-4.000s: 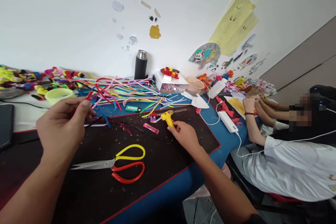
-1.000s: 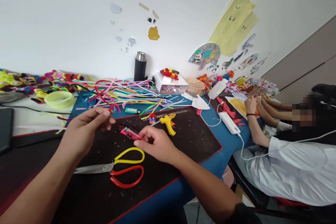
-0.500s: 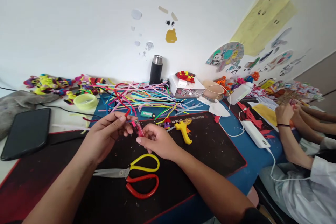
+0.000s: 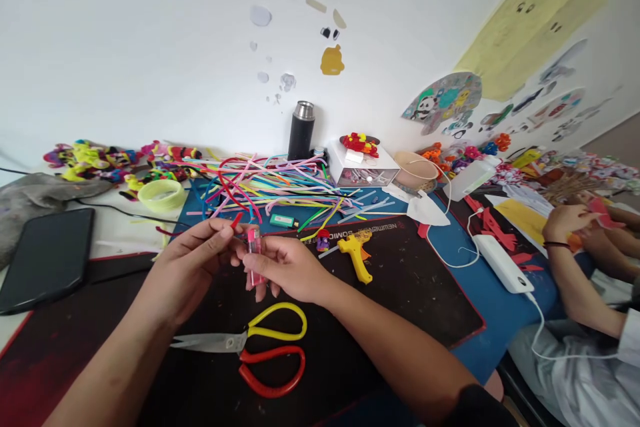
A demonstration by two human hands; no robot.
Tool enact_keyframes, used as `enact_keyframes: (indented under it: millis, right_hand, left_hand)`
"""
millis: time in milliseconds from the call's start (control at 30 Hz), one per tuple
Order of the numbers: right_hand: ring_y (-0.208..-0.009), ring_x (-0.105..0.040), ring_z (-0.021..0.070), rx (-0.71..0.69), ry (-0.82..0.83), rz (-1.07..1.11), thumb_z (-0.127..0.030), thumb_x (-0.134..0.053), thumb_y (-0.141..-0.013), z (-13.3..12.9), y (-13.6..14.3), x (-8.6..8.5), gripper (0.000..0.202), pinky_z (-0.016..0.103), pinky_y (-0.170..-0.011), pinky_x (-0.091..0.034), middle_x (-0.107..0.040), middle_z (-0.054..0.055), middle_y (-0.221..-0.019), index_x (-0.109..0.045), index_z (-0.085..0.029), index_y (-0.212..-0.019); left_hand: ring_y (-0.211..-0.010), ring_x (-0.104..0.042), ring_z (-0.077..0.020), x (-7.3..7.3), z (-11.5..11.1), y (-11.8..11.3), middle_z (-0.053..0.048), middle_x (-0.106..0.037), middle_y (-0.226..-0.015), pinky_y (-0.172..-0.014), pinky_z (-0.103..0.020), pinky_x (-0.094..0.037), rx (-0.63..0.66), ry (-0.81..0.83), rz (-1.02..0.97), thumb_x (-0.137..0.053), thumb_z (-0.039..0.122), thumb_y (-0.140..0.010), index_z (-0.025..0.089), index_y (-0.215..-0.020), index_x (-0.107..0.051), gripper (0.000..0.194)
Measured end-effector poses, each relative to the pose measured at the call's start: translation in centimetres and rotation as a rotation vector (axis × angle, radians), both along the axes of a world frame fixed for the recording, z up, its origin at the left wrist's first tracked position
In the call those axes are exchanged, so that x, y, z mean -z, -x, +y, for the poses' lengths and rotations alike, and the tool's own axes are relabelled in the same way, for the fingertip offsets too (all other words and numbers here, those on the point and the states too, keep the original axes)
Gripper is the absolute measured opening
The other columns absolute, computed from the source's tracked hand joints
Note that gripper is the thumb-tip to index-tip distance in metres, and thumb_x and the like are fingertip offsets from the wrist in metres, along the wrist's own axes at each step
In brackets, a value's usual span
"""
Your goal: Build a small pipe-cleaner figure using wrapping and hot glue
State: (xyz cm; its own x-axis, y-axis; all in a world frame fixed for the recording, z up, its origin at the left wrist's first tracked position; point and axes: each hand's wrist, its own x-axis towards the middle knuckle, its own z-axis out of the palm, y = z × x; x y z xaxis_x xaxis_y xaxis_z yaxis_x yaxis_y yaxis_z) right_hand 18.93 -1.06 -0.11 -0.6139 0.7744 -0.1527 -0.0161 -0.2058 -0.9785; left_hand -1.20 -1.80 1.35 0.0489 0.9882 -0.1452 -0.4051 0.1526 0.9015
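Observation:
My left hand (image 4: 203, 250) pinches a small red piece (image 4: 237, 219) between thumb and fingers, its tip pointing up. Just beside it, my right hand (image 4: 283, 265) holds a pink transparent lighter (image 4: 255, 255) roughly upright, thumb across its side. No flame can be seen. Both hands are above the black mat (image 4: 400, 293). Nearer to me on the mat, below the hands, lie scissors with one yellow and one red handle (image 4: 273, 395). A yellow glue gun (image 4: 356, 257) and a small purple and red figure (image 4: 323, 240) rest right of my right hand.
Colourful pipe cleaners (image 4: 280, 180) spread behind the hands, near a black thermos (image 4: 301, 133) and a white box (image 4: 365, 172). A tablet (image 4: 47, 257) and green bowl (image 4: 161, 195) are left. On the right are a power bank (image 4: 503, 263) and another person's hands (image 4: 565, 223).
The lighter has turned from tilted to nearly upright in my right hand. The view has shifted slightly left. At the right, another person's hand now shows a red piece.

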Motion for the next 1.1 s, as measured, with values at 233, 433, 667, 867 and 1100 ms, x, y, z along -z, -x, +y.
enact_keyframes:
  millis: [233,433,667,867,1100]
  right_hand:
    - [-0.061,-0.074,0.0129,0.023,0.009,0.114,-0.066,-0.080,-0.101,0.4,1.3,-0.2,0.048,0.021,-0.049,-0.044,-0.078,0.001,-0.090,-0.068,-0.021,-0.111]
    - [-0.065,-0.075,0.0139,-0.039,0.029,0.088,-0.061,-0.076,-0.105,-0.6,0.6,0.3,0.042,0.021,-0.051,-0.045,-0.077,0.002,-0.094,-0.065,-0.022,-0.117]
    - [-0.064,-0.074,0.0141,-0.012,-0.002,0.095,-0.055,-0.073,-0.107,-0.1,-1.1,1.0,0.035,0.020,-0.049,-0.046,-0.072,-0.001,-0.086,-0.062,-0.022,-0.112]
    - [-0.065,-0.074,0.0145,0.031,-0.024,0.109,-0.051,-0.071,-0.109,0.5,-1.3,0.8,0.030,0.021,-0.049,-0.048,-0.071,-0.002,-0.086,-0.061,-0.023,-0.110]
    - [-0.064,-0.067,0.0137,0.046,-0.019,0.147,-0.064,-0.078,-0.101,0.5,-1.4,0.7,0.044,0.023,-0.050,-0.047,-0.068,-0.003,-0.083,-0.062,-0.023,-0.105]
  left_hand:
    - [-0.069,-0.067,-0.0169,-0.4,0.5,0.1,-0.005,-0.082,-0.086,-0.063,-0.027,-0.055,-0.204,-0.053,0.093,-0.111,0.055,-0.061,0.022,-0.080,-0.084,0.047]
    - [-0.067,-0.060,-0.0173,0.4,0.2,-0.1,-0.001,-0.073,-0.073,-0.063,-0.029,-0.048,-0.205,-0.103,0.216,-0.102,0.048,-0.078,0.022,-0.082,-0.080,0.035]
    - [-0.068,-0.064,-0.0212,0.2,-0.2,-0.7,-0.001,-0.074,-0.075,-0.065,-0.032,-0.051,-0.185,-0.197,0.504,-0.096,0.065,-0.083,0.026,-0.087,-0.079,0.043]
    - [-0.065,-0.063,-0.0219,-0.1,-0.3,-1.2,-0.002,-0.073,-0.072,-0.064,-0.032,-0.052,-0.166,-0.245,0.642,-0.090,0.063,-0.086,0.026,-0.086,-0.080,0.038]
    - [-0.064,-0.065,-0.0221,0.3,-0.3,-1.4,-0.003,-0.074,-0.070,-0.062,-0.031,-0.053,-0.143,-0.272,0.670,-0.084,0.071,-0.091,0.026,-0.082,-0.077,0.046]
